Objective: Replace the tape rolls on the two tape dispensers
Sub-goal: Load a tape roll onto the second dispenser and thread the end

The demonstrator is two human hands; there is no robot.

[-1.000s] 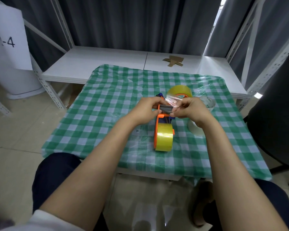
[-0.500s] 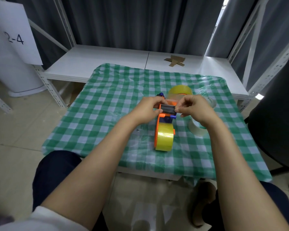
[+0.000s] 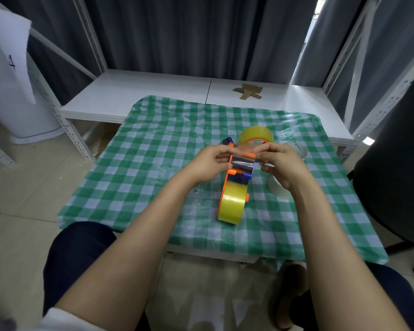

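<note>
An orange tape dispenser [image 3: 240,173] lies on the green checked table [image 3: 139,163], with a yellow tape roll [image 3: 232,204] mounted at its near end. My left hand [image 3: 208,163] pinches the left side of its cutter head. My right hand [image 3: 280,161] pinches the right side, where a clear tape strip crosses the metal blade plate [image 3: 242,164]. Behind my hands stands a second orange dispenser [image 3: 256,140] with a yellow roll [image 3: 256,133]. A blue part [image 3: 227,140] shows beside it.
Two clear, nearly spent tape rolls [image 3: 279,189] [image 3: 296,149] lie at the right, partly behind my right wrist. A white shelf [image 3: 153,91] with cardboard scraps [image 3: 247,91] runs behind the table. A dark chair [image 3: 397,163] stands at the right.
The loose clear tape end held up between my fingers has come down flat over the dispenser's blade plate. Both hands stay at the cutter head. The camera has shifted slightly.
</note>
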